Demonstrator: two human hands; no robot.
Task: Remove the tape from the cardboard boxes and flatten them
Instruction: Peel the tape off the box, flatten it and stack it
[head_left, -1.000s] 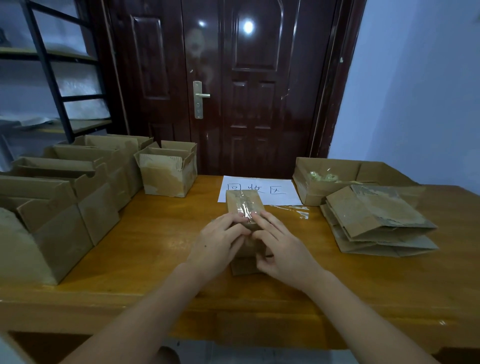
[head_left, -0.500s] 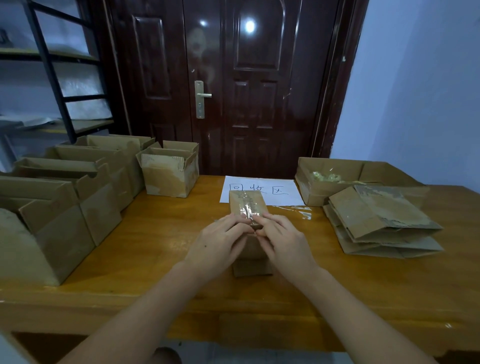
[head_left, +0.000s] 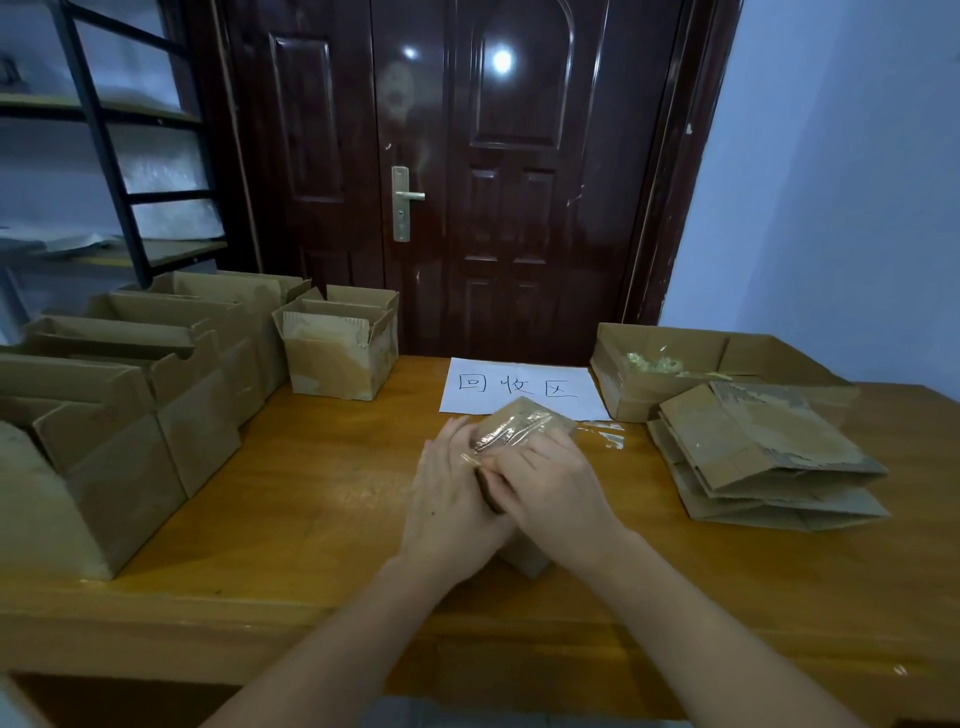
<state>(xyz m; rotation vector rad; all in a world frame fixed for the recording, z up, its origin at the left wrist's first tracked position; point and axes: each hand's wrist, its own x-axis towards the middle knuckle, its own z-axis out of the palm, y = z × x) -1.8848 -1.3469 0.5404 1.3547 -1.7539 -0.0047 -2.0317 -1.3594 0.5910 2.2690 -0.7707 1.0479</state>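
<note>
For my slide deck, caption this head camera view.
Both hands, left hand and right hand, grip a taped cardboard box on the wooden table.

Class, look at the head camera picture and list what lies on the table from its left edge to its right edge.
Row of open boxes → single open box → left hand → taped box being held → loose strip of tape → stack of flattened boxes.

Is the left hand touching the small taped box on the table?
Touching. The head view shows the left hand against the small taped box's left side, fingers at its tape.
</note>
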